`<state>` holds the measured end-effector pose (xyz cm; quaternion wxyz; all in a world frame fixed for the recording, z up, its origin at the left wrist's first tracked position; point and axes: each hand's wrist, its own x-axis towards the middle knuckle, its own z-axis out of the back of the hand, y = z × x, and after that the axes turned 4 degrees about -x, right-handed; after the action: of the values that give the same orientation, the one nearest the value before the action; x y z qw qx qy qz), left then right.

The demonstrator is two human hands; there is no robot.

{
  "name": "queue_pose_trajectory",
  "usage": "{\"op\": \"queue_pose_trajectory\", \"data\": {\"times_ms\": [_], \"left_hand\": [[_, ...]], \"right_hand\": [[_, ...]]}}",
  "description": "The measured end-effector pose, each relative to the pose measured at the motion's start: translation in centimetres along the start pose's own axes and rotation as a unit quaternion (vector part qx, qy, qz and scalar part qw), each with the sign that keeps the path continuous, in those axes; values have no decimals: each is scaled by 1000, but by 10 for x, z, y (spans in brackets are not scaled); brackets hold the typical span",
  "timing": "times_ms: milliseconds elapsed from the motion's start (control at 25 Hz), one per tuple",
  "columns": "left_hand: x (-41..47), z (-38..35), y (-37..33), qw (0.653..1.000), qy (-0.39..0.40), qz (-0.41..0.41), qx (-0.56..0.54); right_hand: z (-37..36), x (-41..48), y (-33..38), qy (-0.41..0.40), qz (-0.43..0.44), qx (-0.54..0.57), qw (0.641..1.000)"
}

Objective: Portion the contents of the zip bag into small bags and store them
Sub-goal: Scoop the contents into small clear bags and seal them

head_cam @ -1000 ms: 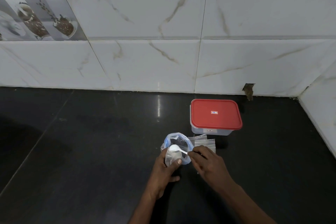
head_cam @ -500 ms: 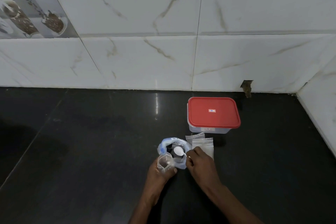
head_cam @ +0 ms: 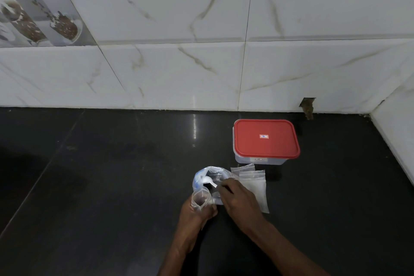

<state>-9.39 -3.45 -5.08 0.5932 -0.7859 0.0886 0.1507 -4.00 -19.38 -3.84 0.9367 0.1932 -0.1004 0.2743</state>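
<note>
Your large clear zip bag with a blue zip strip [head_cam: 202, 178] stands on the glossy black stone counter [head_cam: 112, 186], well in from the back edge and closer to the right-hand corner than the left. Its mouth gapes upward and slightly toward you, so its long axis runs roughly vertical, and dark contents show through the opening. The plastic is crumpled and cloudy, the blue strip curving round the left lip.

Your right hand [head_cam: 238, 200] comes in from the lower right, palm down, fingers pinched shut on the handle of a small white plastic spoon [head_cam: 208, 181]. The spoon lies nearly level, bowl to the left and handle to the right, with the bowl over the zip bag's mouth.

Your left hand [head_cam: 193, 215] reaches up from below, fingers curled closed around the lower part of a small clear plastic bag [head_cam: 201, 199]. That bag is held upright with its mouth open to the top, touching the front of the zip bag, and a little dark material sits inside it.

Just right of your right hand, a flat stack of empty small clear zip bags [head_cam: 254, 184] lies on the counter, long sides running front to back. Behind the stack, toward the back edge, sits a rectangular clear plastic container with a red lid [head_cam: 265, 141], closed, its long axis left to right.
</note>
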Motion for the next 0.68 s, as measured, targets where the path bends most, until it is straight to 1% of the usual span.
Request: {"op": "queue_pose_trajectory", "data": {"times_ms": [160,320,440,600,680], "left_hand": [[5,1,-7,1000,1,-1,3],[3,-5,-11,1000,0,-17,20],[1,-11,-13,999,-7,-20,25],[0,-14,-11,999,-14,-23,22],[-2,-15,-10,999,-19,-20,18]], "right_hand": [[1,10,-10,18,87,6,996],[8,19,-27,66,155,14,986],[20,29,-39,74,155,13,985],[25,30,-35,45,87,49,994],[16,22,-28,68,105,51,991]]}}
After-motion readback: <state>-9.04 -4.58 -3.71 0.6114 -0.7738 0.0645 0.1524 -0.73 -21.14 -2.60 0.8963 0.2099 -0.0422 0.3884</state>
